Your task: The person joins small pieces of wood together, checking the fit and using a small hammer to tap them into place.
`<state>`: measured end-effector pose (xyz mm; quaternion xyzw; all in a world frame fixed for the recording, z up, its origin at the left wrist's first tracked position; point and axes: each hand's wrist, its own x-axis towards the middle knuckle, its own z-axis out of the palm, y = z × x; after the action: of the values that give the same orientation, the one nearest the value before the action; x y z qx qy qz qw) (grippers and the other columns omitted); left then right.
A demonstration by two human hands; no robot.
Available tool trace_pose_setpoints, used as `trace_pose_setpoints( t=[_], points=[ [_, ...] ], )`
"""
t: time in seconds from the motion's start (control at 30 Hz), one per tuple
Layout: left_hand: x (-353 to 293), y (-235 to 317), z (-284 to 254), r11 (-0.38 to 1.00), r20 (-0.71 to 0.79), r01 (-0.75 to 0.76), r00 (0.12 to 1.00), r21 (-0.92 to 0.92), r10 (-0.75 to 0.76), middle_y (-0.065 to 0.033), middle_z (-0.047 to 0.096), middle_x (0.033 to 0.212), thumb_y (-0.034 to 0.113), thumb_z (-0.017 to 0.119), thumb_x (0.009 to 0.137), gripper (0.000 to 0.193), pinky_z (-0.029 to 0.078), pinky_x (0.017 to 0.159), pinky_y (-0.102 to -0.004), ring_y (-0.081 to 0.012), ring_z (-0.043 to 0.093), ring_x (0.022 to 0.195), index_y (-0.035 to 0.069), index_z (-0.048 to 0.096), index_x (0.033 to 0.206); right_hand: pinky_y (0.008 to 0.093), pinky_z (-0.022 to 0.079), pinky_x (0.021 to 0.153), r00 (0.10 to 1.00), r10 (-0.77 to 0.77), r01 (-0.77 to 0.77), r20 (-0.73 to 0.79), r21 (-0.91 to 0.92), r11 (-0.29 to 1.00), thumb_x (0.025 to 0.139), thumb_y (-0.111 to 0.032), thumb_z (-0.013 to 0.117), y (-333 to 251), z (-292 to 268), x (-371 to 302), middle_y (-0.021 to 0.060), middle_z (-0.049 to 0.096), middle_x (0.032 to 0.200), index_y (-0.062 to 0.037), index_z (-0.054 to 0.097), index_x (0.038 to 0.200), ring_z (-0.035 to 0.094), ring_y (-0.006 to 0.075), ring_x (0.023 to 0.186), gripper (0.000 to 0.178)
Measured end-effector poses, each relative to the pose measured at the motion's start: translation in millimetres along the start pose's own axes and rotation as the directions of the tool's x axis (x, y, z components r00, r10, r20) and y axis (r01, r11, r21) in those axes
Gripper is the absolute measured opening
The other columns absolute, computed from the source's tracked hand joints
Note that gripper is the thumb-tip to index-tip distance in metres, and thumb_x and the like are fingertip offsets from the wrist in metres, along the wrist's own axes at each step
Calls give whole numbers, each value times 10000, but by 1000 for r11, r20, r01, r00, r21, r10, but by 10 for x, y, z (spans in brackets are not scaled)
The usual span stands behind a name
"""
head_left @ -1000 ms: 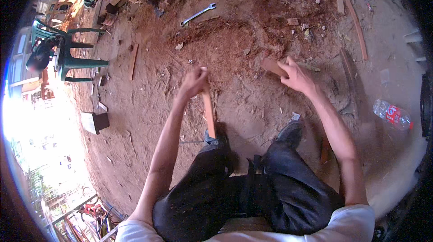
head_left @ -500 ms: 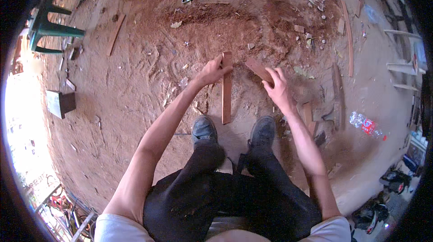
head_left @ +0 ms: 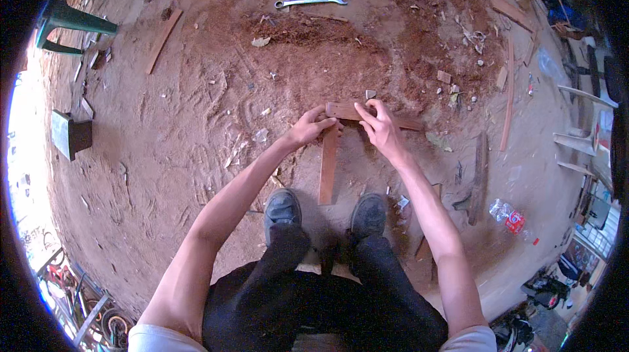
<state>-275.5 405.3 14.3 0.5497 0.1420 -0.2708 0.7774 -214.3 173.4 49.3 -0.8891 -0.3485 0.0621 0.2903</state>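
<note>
Two flat brown wooden strips meet in front of my feet. One strip [head_left: 327, 172] points toward me, its far end under the other strip [head_left: 343, 111], which lies crosswise and stretches right past my fingers. My left hand [head_left: 310, 128] is closed at the corner where they meet, thumb and fingers pinching the strips' ends. With my right hand [head_left: 381, 130] I grip the crosswise strip near its middle, fingers over the far edge and thumb on the near side. How the strips touch beneath is partly hidden by my left fingers.
A combination wrench [head_left: 311, 2] lies on the dirt ahead. Wood offcuts and a long thin slat [head_left: 508, 96] are scattered at the right, near a crumpled plastic bottle [head_left: 507, 215]. A green plastic chair [head_left: 72, 19] and a dark box [head_left: 80, 137] stand at the left.
My right hand has brought its strip left and turned it crosswise over the far end of the other strip. My left hand has shifted to that corner. The view has moved slightly.
</note>
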Motion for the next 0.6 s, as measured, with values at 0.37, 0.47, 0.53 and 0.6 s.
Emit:
trace_pose_setpoints(
  t=[0.37,0.47,0.53,0.6],
  points=[
    [42,-58,65,931,-42,-47,997,362,67,-26,633,1173,214,625,946,426,470,929,-312,-129,573,1067,63,537,1335,422,470,907,988,-7,14,-152,49,999,811,-10,681,130,3,-188,139,541,1149,-163,567,1357,549,323,1062,578],
    [-75,38,74,971,-72,-78,993,225,97,-33,624,1177,175,600,956,465,474,900,-291,-109,578,1031,66,487,1394,422,466,904,981,-4,17,-193,67,998,814,-9,676,132,-85,-175,139,546,1144,-155,580,1344,550,322,1062,558],
    [-144,126,151,989,-69,-107,991,107,115,-35,608,1202,150,577,970,491,474,904,-291,-103,580,1033,79,439,1436,413,463,905,981,12,6,-192,92,996,820,-1,667,143,-203,-185,142,547,1141,-146,588,1335,554,322,1061,541],
    [-269,293,250,996,-34,-87,996,14,87,-28,581,1253,150,546,994,519,471,939,-312,-113,576,1074,105,378,1483,398,461,908,985,34,-6,-171,162,987,827,12,653,147,-285,-197,145,546,1141,-134,595,1327,561,323,1058,524]
  ],
)
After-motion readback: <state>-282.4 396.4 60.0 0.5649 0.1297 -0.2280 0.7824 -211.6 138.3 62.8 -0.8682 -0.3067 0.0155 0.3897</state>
